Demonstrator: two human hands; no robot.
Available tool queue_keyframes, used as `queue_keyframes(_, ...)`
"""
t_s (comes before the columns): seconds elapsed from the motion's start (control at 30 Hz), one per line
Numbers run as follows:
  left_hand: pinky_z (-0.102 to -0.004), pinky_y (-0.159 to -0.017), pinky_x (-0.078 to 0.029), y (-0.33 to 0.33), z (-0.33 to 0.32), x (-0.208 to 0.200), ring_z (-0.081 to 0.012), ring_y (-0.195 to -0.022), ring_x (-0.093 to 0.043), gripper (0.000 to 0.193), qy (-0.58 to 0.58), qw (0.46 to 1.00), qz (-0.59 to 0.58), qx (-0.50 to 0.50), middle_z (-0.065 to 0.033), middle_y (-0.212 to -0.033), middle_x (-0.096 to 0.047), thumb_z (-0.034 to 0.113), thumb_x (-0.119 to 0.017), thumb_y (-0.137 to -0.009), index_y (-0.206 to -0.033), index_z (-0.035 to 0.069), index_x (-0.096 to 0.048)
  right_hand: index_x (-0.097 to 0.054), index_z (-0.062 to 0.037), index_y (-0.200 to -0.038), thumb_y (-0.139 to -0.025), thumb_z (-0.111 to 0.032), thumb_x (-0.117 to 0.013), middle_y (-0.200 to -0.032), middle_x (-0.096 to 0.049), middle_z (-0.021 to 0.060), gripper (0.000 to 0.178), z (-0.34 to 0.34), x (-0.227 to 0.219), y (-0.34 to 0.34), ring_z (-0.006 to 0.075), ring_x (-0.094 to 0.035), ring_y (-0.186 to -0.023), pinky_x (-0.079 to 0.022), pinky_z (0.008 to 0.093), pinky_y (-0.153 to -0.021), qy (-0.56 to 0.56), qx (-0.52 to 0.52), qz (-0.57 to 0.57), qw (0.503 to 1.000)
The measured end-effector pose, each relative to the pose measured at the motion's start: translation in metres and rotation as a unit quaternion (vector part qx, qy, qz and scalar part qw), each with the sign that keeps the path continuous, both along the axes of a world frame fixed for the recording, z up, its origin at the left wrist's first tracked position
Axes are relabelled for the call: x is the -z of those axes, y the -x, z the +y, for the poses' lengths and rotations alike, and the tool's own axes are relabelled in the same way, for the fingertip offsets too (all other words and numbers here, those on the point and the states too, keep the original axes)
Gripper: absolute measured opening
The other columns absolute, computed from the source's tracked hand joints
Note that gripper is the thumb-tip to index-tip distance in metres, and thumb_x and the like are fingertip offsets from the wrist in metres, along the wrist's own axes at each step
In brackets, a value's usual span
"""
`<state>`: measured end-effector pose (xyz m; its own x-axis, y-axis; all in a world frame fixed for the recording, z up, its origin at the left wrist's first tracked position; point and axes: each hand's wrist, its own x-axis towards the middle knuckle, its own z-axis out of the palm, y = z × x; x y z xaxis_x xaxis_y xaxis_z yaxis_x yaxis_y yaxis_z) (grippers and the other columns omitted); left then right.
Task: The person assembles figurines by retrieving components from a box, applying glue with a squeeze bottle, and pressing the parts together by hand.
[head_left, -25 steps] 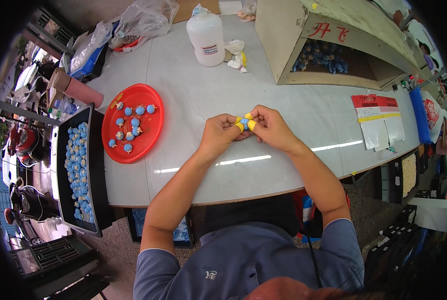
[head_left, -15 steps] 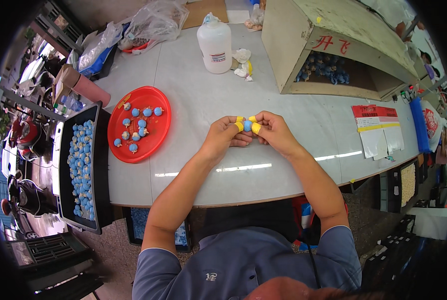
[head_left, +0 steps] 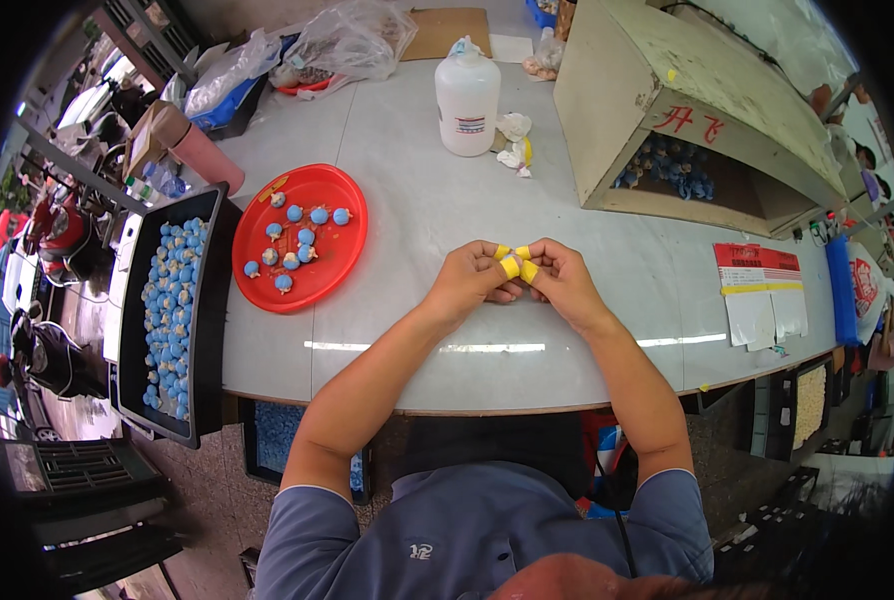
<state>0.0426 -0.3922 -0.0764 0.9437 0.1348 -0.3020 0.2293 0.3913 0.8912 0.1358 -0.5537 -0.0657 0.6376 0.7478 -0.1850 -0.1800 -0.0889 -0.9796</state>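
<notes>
My left hand (head_left: 465, 280) and my right hand (head_left: 569, 285) meet over the grey table, fingertips pinched together. Yellow tape wraps the thumb and index fingertips of both. Between them sits a small blue ball, now almost wholly covered by the taped fingers. To the left, a round red plate (head_left: 343, 262) carries several small blue balls (head_left: 284, 283) with pale, ragged bits on them. Beside it, a black crate (head_left: 214, 290) holds many more such balls (head_left: 174, 330).
A white plastic bottle (head_left: 468, 110) stands at the back, crumpled tissue (head_left: 513, 127) beside it. A beige box (head_left: 617, 95) with blue pieces inside occupies the back right. Red-and-white papers (head_left: 757, 285) lie on the right. A pink flask (head_left: 202, 155) stands behind the crate.
The view has shifted slightly, so the table's things appear moved. My fingertips have drawn closer together and now cover the blue ball, which showed plainly between them before.
</notes>
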Motion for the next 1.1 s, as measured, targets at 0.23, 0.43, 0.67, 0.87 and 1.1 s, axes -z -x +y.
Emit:
queue_keyframes(0.23, -0.0289, -0.078, -0.055, 0.001, 0.012, -0.010, -0.0188, -0.089, -0.068, 0.031, 0.011, 0.995, -0.018, -0.101, -0.0146, -0.104, -0.067, 0.017, -0.062, -0.094, -0.117, -0.002, -0.053, -0.063, -0.0048, -0.109, -0.096, -0.011, -0.058, -0.078, -0.056, -0.0034, 0.016, -0.004, 0.005, -0.005, 0.0041, -0.047, -0.060, -0.037, 0.0191, -0.054, -0.003, 0.060, -0.033, 0.998)
queue_keyframes(0.43, -0.0344, -0.078, -0.053, 0.023, 0.073, -0.031, -0.0223, -0.088, -0.068, 0.041, -0.236, 0.944, -0.039, -0.228, -0.0148, -0.105, -0.067, 0.020, -0.063, -0.090, -0.122, -0.003, -0.051, -0.063, -0.0031, -0.109, -0.094, -0.008, -0.058, -0.075, -0.054, -0.0034, 0.016, -0.001, 0.007, -0.004, 0.0039, -0.045, -0.059, -0.036, 0.0199, -0.053, -0.004, 0.065, -0.041, 0.997)
queue_keyframes(0.67, -0.0464, -0.096, -0.045, 0.094, 0.134, -0.046, -0.0373, -0.116, -0.056, 0.063, -0.706, 0.659, 0.067, -0.252, -0.0186, -0.125, -0.059, 0.020, -0.070, -0.081, -0.135, 0.001, -0.046, -0.063, -0.0011, -0.108, -0.092, -0.005, -0.059, -0.077, -0.054, -0.0039, 0.017, 0.002, 0.013, -0.003, 0.0033, -0.044, -0.062, -0.036, 0.0196, -0.055, 0.001, 0.059, -0.068, 0.996)
queue_keyframes(0.87, -0.0454, -0.100, -0.042, 0.148, 0.172, -0.058, -0.0348, -0.123, -0.051, 0.063, -0.733, 0.605, 0.116, -0.290, -0.0201, -0.125, -0.058, 0.021, -0.071, -0.079, -0.134, 0.001, -0.048, -0.064, 0.0013, -0.103, -0.091, 0.000, -0.060, -0.079, -0.055, -0.0041, 0.013, 0.007, 0.045, -0.005, 0.0024, -0.045, -0.066, -0.038, 0.0187, -0.059, -0.028, 0.079, -0.205, 0.975)
queue_keyframes(1.1, -0.0459, -0.099, -0.042, 0.216, 0.197, -0.055, -0.0352, -0.118, -0.053, 0.059, -0.800, 0.477, 0.202, -0.301, -0.0197, -0.128, -0.055, 0.025, -0.075, -0.078, -0.126, -0.001, -0.052, -0.065, 0.0017, -0.098, -0.091, 0.001, -0.060, -0.076, -0.055, -0.0037, 0.009, 0.011, 0.046, -0.001, 0.0026, -0.045, -0.067, -0.040, 0.0190, -0.061, -0.012, 0.077, -0.239, 0.968)
